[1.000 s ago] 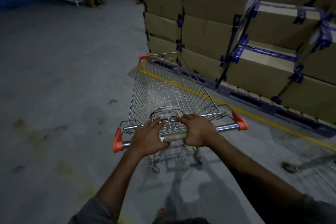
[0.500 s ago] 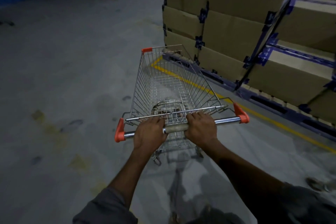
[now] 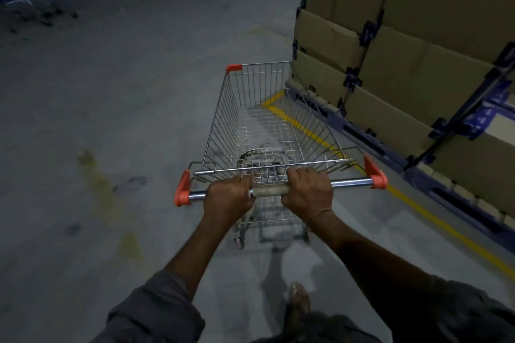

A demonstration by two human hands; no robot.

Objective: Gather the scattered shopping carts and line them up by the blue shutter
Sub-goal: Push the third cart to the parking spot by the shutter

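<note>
since prev frame more carts [image 3: 33, 5] show far left by blue wall; left hand [image 3: 227, 198] & right hand [image 3: 308, 193] fingers wrapped tight round cart [image 3: 259, 125] handle bar [image 3: 351, 183].

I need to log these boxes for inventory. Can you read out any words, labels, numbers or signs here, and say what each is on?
No text is readable.
Stacked cardboard boxes: plain faces, dark tape, no legible print.
Blue patch on a box: possibly a label, too blurred to read.
Cart handle between the left hand and right hand: worn sleeve, no wording visible.
</note>
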